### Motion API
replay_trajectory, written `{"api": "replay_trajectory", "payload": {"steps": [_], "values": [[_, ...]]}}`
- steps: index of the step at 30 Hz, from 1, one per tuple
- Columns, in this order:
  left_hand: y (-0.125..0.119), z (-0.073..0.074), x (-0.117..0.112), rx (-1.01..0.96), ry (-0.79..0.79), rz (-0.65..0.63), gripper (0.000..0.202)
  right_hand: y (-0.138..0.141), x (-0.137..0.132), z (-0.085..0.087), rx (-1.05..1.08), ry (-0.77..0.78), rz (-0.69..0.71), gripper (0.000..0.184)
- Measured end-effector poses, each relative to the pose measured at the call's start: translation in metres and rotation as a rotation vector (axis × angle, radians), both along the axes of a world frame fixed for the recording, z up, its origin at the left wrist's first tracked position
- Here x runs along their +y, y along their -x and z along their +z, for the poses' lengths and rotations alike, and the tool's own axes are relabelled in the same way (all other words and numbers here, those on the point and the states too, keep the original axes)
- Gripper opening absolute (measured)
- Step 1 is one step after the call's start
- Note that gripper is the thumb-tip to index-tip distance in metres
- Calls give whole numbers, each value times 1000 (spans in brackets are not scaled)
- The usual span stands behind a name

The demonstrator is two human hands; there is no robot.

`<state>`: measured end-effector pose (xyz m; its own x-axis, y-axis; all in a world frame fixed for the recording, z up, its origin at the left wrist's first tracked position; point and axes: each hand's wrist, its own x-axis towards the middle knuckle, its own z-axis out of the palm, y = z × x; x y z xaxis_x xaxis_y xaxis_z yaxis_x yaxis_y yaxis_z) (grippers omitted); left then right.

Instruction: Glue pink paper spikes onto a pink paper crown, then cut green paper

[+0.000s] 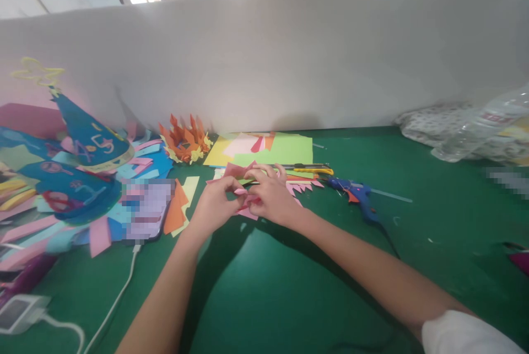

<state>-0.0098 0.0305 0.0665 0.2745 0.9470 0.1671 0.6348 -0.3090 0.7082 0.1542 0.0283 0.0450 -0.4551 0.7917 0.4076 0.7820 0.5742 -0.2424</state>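
Observation:
My left hand [217, 202] pinches a small pink paper piece [240, 192] between thumb and forefinger. Close against it, my right hand [270, 197] has its thumb and forefinger closed on the same pink paper, its other fingers raised and bent. More pink paper [250, 214] shows below and behind the fingers; its full shape is hidden. Just past the hands lie cut strips of coloured paper and a yellow utility knife [322, 171]. Right of them rests a blue glue gun [359, 198] with a clear glue stick [392, 196] in its back.
Coloured paper sheets [289, 149] and an orange paper crown [187, 141] lie at the back. On the left are blue paper hats [88, 128], paper scraps and a phone [149, 210] on a white cable [124, 288]. A plastic bottle [475, 128] lies at right, before a white partition [351, 56].

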Motion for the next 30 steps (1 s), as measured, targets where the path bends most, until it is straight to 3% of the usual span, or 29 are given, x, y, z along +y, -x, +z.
{"api": "replay_trajectory", "payload": {"steps": [8,13,17,19,22,26,30], "values": [[-1,1,0,0,-12,-27,7,0,1,-3,-2,5,4,13],[2,-1,1,36,-130,-119,10,0,-3,-1,-85,-20,16,14],[7,-5,5,98,-184,-117,8,-7,-6,9,-79,-62,0,28],[9,-4,6,125,-216,-72,10,-19,-3,14,-39,-88,-65,32],[12,-3,7,107,-279,25,10,-51,5,18,7,-87,-188,23],[13,-3,6,69,-314,111,11,-94,7,12,-27,54,-197,29],[11,-9,7,109,-339,173,10,-109,-10,-6,-127,129,-113,36]]}}
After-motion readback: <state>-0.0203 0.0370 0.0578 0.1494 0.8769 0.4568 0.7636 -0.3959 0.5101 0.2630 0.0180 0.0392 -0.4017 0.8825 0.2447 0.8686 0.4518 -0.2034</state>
